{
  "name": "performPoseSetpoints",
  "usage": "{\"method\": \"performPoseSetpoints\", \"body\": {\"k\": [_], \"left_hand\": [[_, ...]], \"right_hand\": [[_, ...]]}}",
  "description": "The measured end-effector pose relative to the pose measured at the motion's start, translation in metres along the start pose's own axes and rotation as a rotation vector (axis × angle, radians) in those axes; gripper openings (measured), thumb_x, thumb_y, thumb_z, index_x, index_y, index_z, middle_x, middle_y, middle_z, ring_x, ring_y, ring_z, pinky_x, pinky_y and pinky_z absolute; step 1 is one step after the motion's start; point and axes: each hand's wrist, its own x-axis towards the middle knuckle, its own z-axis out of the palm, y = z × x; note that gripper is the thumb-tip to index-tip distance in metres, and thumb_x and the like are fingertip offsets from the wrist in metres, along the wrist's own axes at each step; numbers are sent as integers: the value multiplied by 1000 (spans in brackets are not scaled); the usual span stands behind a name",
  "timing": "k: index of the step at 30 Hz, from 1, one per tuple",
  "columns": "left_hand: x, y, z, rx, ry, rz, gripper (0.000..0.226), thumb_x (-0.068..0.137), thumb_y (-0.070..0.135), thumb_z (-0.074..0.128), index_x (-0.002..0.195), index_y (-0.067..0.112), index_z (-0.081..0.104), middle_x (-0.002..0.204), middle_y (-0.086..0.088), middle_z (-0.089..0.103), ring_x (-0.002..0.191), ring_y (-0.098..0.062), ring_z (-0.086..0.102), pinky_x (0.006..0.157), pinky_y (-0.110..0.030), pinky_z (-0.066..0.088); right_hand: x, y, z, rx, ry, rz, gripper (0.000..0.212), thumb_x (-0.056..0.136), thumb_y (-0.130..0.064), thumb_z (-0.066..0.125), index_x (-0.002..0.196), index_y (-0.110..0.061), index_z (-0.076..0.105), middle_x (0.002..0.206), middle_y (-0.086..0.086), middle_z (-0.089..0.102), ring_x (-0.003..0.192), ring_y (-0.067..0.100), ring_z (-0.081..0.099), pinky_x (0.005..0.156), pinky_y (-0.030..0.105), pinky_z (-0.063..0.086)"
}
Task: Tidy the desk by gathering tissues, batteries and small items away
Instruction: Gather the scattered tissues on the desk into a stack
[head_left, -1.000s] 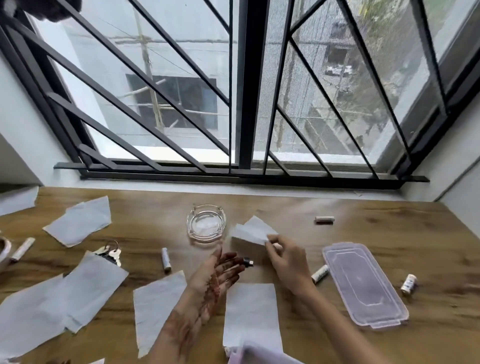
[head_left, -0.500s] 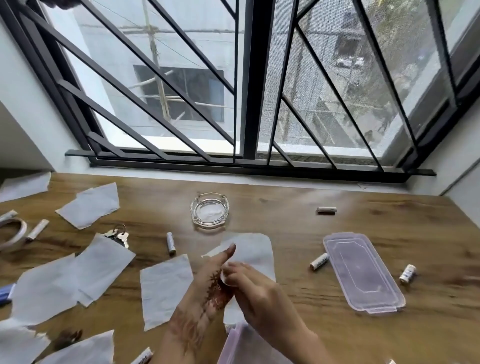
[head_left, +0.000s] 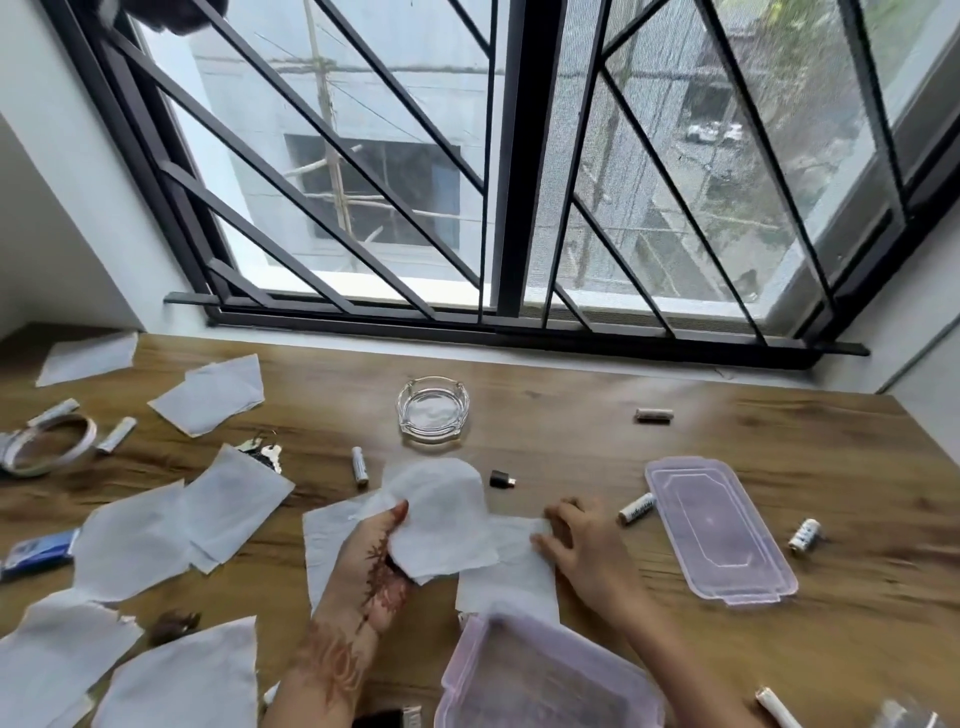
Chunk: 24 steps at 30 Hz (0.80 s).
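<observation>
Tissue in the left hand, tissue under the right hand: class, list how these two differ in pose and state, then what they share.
1. The held tissue is pinched by the left hand, off the desk; the flat tissue lies on it under the right hand.
2. The held tissue is curved and rumpled; the flat tissue is spread out.
3. The held tissue overlaps the flat tissue's left part.
Shared: both are thin and white.

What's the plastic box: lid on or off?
Off. The lid lies flat on the desk, apart from the box, which sits open at the near edge.
</observation>
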Motion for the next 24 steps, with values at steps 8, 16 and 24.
{"method": "performPoseSetpoints", "body": {"k": [8,16,24], "left_hand": [[-7,-1,-8,3,27,49,19,94,13,46,93,4,63,68,-8,73,59,-19,70,46,-32,56],[-14,-7,-7,57,-4,161,27,90,23,51,82,15,76,84,-4,74,69,-18,69,59,-29,47],[-31,-14,12,7,-182,138,47,89,45,45,107,9,69,99,-14,72,84,-27,70,73,-38,54]], "right_hand": [[5,-11,-9,95,-61,64,9,83,-22,64,75,-19,61,80,-2,59,74,10,50,58,16,35],[4,-52,-58,773,43,262,6,83,-6,64,78,-6,63,74,10,66,70,16,62,59,26,55],[4,-125,-60,589,86,64,16,82,-11,67,70,-20,60,64,0,63,52,6,58,58,33,59]]}}
